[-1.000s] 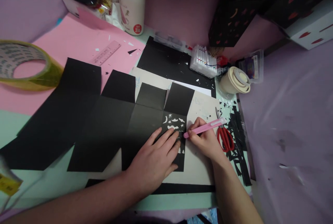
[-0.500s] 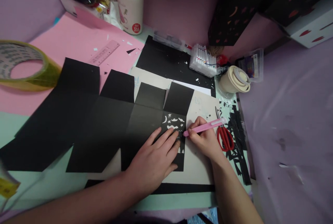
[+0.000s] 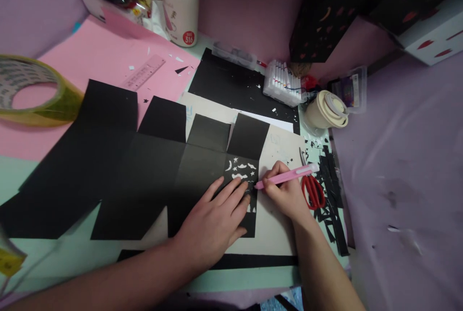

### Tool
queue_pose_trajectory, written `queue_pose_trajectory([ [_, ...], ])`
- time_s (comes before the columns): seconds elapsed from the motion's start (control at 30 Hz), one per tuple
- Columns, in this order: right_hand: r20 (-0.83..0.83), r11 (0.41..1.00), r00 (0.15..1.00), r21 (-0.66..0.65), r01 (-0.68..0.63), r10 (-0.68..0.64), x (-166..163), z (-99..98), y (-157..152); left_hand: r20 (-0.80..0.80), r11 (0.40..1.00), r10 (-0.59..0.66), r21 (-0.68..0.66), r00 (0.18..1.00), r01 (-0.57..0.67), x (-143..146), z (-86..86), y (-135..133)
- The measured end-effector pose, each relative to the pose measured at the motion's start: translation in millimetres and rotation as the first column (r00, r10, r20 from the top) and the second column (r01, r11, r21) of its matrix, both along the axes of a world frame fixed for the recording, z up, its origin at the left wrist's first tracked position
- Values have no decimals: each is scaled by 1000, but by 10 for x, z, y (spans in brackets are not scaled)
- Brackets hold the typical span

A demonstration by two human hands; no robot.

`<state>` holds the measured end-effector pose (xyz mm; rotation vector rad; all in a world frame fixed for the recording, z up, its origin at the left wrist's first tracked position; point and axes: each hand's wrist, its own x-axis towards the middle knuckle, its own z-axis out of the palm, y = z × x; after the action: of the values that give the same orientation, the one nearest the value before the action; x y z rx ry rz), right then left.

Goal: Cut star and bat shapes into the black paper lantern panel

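- Near the front edge of the worktop, the left hand (image 3: pixel 213 224) lies flat, fingers spread, on the unfolded black card box net (image 3: pixel 152 176) — pinning it, I'd judge, so it cannot slip.
- Right hand (image 3: pixel 285 196) pinches a slim pink plastic craft knife (image 3: pixel 285 176) like a pen, tip at the net's right-hand panel, where moon, star and cloud cut-outs (image 3: pixel 240 169) show pale.
- Red-handled scissors (image 3: pixel 313 190) lie just beside that hand, among black paper offcuts (image 3: pixel 331 207).
- At the back edge, a white flask (image 3: pixel 179 7) bears a red disc reading "316".
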<state>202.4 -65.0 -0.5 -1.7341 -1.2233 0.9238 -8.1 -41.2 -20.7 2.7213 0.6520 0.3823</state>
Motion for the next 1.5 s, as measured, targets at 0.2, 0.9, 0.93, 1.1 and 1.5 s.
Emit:
queue_pose_trajectory([
  [0.2,-141,993,985,40,107,-100,65,-29,-167,2,1000,1,0,1000,-1,2,16,11],
  [0.9,120,988,989,133,75,-91,-78,-98,-322,6,1000,7,-3,1000,-7,7,15,6],
  [0.93,118,989,989,127,69,-85,-76,-98,-323,9,1000,6,-3,1000,-6,6,15,7],
  [1.1,125,994,991,98,44,-56,-71,-109,-337,10,1000,6,-2,1000,-6,7,22,5],
  [1.5,214,991,976,132,3,-31,-68,-124,-347,9,1000,1,-18,1000,0,5,17,8],
])
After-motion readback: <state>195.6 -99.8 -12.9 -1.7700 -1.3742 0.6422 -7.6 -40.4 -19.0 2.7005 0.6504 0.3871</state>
